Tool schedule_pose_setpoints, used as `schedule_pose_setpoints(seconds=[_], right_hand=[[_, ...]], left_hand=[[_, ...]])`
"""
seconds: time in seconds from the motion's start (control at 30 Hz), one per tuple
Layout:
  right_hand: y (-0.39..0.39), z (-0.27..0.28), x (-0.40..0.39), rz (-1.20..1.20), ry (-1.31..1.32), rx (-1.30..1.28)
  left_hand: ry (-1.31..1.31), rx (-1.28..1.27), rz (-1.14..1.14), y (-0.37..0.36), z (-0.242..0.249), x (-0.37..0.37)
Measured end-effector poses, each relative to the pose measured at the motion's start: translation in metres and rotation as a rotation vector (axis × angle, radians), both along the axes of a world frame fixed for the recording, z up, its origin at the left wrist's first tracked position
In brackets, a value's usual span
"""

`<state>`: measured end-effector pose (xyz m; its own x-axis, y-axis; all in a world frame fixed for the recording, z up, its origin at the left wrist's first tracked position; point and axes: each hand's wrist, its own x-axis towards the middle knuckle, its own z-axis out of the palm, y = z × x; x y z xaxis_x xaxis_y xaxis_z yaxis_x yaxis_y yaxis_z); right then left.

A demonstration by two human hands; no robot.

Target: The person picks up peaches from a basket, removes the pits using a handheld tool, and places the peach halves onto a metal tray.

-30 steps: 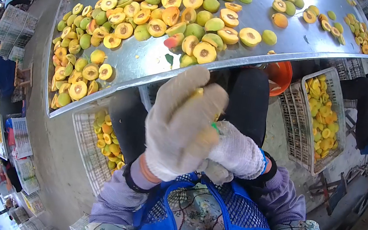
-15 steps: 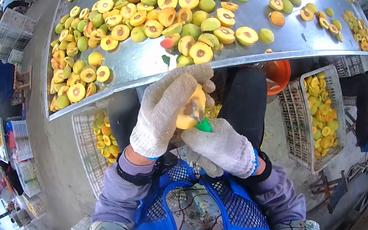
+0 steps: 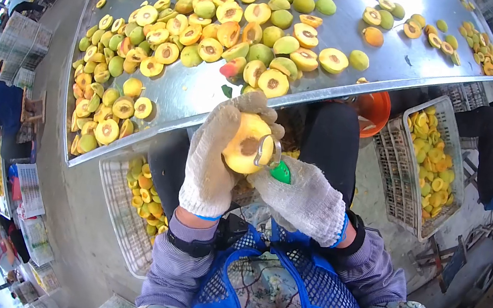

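Note:
My left hand [image 3: 209,164], in a pale knitted glove, holds a halved yellow fruit [image 3: 244,144] with its cut face and brown centre turned up and to the right. My right hand [image 3: 307,196], gloved too, is closed on a small tool with a green handle [image 3: 281,172]. The tool's curved metal loop [image 3: 268,151] touches the right side of the fruit's brown centre. Both hands are over my lap, just below the metal table's edge [image 3: 201,116]. Many halved fruits [image 3: 209,49] lie on the table.
A crate of fruit pieces [image 3: 395,171] stands at the right, near an orange bucket [image 3: 374,113] and another person's leg [image 3: 478,136]. Another crate [image 3: 126,219] is at my left. People work among stacked crates [image 3: 22,41] at the far left.
The fruit half has turned so its cut face shows more fully, and the metal loop is now clearly visible at its centre. The view has shifted slightly.

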<state>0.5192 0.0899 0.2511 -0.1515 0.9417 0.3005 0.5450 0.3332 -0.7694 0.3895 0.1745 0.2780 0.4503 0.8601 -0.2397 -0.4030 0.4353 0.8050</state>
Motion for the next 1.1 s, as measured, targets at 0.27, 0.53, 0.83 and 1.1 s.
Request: schedule_pose_setpoints(seconds=[0.27, 0.53, 0.83, 1.1], right_hand=[[0.009, 0.017, 0.004, 0.113, -0.241, -0.085], [0.014, 0.031, 0.007, 0.178, 0.469, -0.707], [0.015, -0.013, 0.012, 0.251, 0.297, -0.019], [0.019, 0.000, 0.005, 0.162, 0.519, -0.569]], left_hand=[[0.110, 0.256, -0.012, -0.008, 0.007, -0.006], [0.500, 0.889, 0.065, -0.019, 0.018, -0.005], [0.565, 1.541, 0.087, 0.003, 0.019, 0.005], [0.622, 0.896, -0.074, 0.016, 0.025, 0.002]])
